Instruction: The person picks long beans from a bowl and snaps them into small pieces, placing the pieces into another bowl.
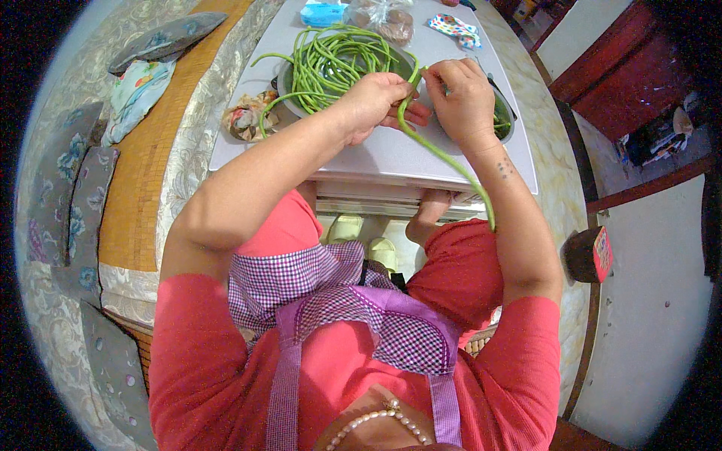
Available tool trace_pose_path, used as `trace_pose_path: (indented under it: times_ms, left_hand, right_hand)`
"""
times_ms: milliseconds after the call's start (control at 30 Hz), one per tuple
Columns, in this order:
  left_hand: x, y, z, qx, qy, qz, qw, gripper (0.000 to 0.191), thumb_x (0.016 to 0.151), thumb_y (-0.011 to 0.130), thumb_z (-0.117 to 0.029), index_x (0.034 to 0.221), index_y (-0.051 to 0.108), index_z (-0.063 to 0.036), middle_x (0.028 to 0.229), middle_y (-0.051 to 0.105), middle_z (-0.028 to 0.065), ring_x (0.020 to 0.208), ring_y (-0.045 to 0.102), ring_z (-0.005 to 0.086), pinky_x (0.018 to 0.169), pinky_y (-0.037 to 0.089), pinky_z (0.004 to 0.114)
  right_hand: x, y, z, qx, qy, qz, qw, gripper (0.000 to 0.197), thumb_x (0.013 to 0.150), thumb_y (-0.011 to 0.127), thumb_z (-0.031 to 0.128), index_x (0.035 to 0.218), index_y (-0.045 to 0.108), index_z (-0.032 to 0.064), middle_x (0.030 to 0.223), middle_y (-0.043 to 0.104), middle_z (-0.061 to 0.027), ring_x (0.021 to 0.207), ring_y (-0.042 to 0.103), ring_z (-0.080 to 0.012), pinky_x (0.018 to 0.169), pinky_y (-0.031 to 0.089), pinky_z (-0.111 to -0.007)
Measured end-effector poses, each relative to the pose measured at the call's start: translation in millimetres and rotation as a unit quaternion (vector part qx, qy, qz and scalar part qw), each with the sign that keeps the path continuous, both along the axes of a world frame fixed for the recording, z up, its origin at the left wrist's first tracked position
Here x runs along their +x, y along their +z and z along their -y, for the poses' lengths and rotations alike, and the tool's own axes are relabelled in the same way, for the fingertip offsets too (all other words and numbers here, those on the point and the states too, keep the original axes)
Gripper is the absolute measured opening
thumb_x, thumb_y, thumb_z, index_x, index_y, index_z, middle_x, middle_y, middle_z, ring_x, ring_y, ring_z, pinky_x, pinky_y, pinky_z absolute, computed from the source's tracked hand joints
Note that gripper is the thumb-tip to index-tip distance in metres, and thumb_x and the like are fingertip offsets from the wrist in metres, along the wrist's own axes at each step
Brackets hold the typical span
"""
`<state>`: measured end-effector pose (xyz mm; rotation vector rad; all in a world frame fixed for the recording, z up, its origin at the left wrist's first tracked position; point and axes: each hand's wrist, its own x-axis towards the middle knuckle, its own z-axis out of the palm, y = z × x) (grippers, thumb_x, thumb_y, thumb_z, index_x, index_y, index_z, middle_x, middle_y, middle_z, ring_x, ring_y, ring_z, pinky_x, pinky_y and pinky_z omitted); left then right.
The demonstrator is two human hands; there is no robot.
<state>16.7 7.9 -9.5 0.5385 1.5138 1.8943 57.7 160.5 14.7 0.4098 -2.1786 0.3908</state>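
My left hand (pixel 381 104) holds a long green yardlong bean (pixel 443 158) between thumb and fingers. The bean hangs in a curve past the table edge, its lower end by my right forearm. Close beside it, my right hand (pixel 463 98) pinches a small green bean tip (pixel 424 68); whether that tip is still joined to the bean is unclear. Behind my left hand, a coiled heap of yardlong beans (pixel 333 62) fills a metal basin (pixel 403 59), several ends hanging over the rim. A second bowl (pixel 509 110), partly behind my right hand, contains green pieces.
On the white table (pixel 366 160) lie a crumpled patterned cloth or bag (pixel 248 115), a blue tissue pack (pixel 323 13), a clear plastic bag with brown round items (pixel 392 25) and a dotted cloth (pixel 456 29). Pale green slippers (pixel 345 228) rest below. A cushioned seat (pixel 130 214) runs along the left.
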Motion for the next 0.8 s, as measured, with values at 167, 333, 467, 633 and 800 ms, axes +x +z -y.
trace_pose_path:
  times_ms: [167, 333, 467, 633, 800]
  left_hand:
    - [-3, -2, 0, 0.021, 0.02, 0.017, 0.999, 0.02, 0.088, 0.039, -0.017, 0.092, 0.048, 0.0002, 0.083, 0.06, 0.0148, 0.073, 0.061, 0.0251, 0.061, 0.051, 0.034]
    - [-3, 1, 1, 0.021, 0.056, 0.01, 0.998, 0.019, 0.088, 0.039, -0.015, 0.089, 0.05, 0.0002, 0.082, 0.06, 0.0147, 0.072, 0.062, 0.0254, 0.061, 0.052, 0.034]
    - [-7, 3, 8, 0.018, 0.065, 0.027, 0.997, 0.016, 0.087, 0.042, -0.016, 0.087, 0.049, -0.0012, 0.082, 0.06, 0.0134, 0.074, 0.062, 0.025, 0.064, 0.052, 0.035]
    - [-10, 2, 13, 0.032, 0.064, 0.043, 0.996, 0.014, 0.087, 0.044, -0.019, 0.088, 0.047, -0.0059, 0.088, 0.059, 0.013, 0.078, 0.061, 0.0236, 0.064, 0.051, 0.035]
    - [-13, 2, 20, 0.009, 0.033, 0.018, 0.999, 0.014, 0.087, 0.046, -0.025, 0.09, 0.046, -0.0111, 0.072, 0.052, 0.0029, 0.06, 0.05, 0.0109, 0.056, 0.045, 0.026]
  right_hand:
    - [0, 1, 1, 0.174, 0.006, -0.084, 0.981, 0.005, 0.063, 0.057, 0.014, 0.065, 0.053, 0.0118, 0.064, 0.054, -0.002, 0.068, 0.052, -0.021, 0.059, 0.04, -0.035]
    - [5, 1, 1, 0.169, 0.031, -0.064, 0.983, 0.005, 0.062, 0.056, 0.015, 0.065, 0.052, 0.0131, 0.064, 0.053, -0.0002, 0.067, 0.051, -0.02, 0.06, 0.039, -0.034]
    - [12, 6, 1, 0.168, 0.042, -0.058, 0.983, 0.005, 0.063, 0.056, 0.014, 0.066, 0.053, 0.0135, 0.064, 0.053, 0.0004, 0.068, 0.052, -0.0196, 0.063, 0.039, -0.034]
    - [24, 20, -7, 0.156, 0.08, 0.018, 0.984, 0.011, 0.066, 0.057, 0.01, 0.076, 0.06, 0.0133, 0.073, 0.058, -0.0026, 0.074, 0.055, -0.0209, 0.066, 0.041, -0.033]
    - [58, 37, -62, -0.33, 0.178, 0.09, 0.923, 0.017, 0.08, 0.054, 0.006, 0.096, 0.061, 0.0029, 0.088, 0.062, -0.0034, 0.077, 0.056, -0.0116, 0.068, 0.045, -0.023]
